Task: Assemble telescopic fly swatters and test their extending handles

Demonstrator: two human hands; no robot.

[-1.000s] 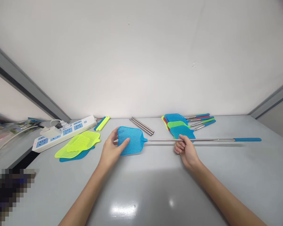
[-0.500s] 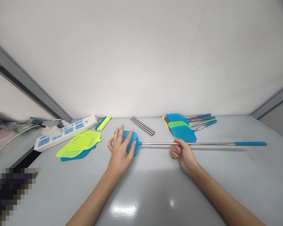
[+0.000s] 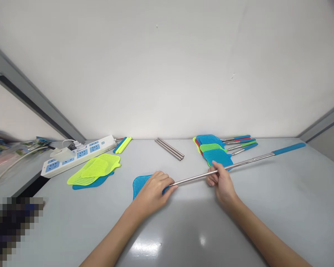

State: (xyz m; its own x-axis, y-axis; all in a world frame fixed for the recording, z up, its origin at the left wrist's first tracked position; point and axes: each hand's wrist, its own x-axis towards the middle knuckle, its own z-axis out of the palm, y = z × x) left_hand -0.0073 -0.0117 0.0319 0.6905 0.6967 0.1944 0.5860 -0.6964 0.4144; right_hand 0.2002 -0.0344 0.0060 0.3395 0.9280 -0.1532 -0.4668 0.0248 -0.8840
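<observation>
A fly swatter (image 3: 195,178) with a long extended metal rod lies across both my hands. Its blue mesh head (image 3: 140,184) is partly covered by my left hand (image 3: 157,189), whose fingers are closed at the neck where head and rod meet. My right hand (image 3: 221,181) grips the rod near its middle, thumb on top and fingers curled. The blue handle (image 3: 289,148) points up to the right, higher than the head. Just behind my right hand, several swatters with short rods lie in a pile, a blue swatter head (image 3: 218,157) on top.
Left of my hands lie yellow mesh heads (image 3: 101,168) over a blue head (image 3: 96,183). Behind them stands a white power strip (image 3: 80,157) with plugs, beside yellow and blue handles (image 3: 124,145). Several metal rods (image 3: 169,149) lie near the wall. Plastic bags (image 3: 19,146) are at far left.
My left hand has moved from lying spread over the mesh head to closing round its neck. The swatter has tilted, handle end up and head end nearer me.
</observation>
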